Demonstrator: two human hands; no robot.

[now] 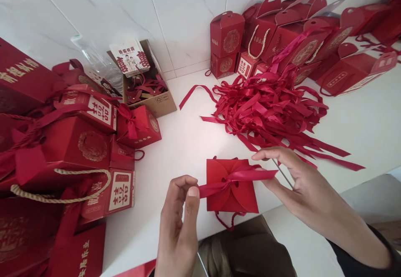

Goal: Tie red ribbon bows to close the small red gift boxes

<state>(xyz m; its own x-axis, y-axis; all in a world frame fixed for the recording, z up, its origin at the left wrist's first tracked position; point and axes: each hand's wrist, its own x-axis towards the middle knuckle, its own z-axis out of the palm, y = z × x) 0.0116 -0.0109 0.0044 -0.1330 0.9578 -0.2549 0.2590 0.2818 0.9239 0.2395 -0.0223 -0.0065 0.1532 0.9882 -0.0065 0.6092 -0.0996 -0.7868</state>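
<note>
A small red gift box (216, 199) with scalloped, folded-in top flaps lies before me. A crimson ribbon (247, 174) is threaded through its top and knotted at the middle. My left hand (183, 214) pinches the ribbon's left end between thumb and fingers. By the ribbon's right end is my right hand (297, 181), index finger and thumb apart; whether the thumb touches the ribbon is unclear. A thin metal rod (283, 174) runs through that hand's grasp, its ends hidden. Dark red cord (230, 226) loops out from under the box.
A tangled heap of ribbons (266, 110) lies behind the box on the white table (188, 143). Red gift boxes (72, 143) are stacked at left, more boxes (227, 34) along the tiled wall. A cardboard box (163, 103) holds ribbon pieces and printed cards.
</note>
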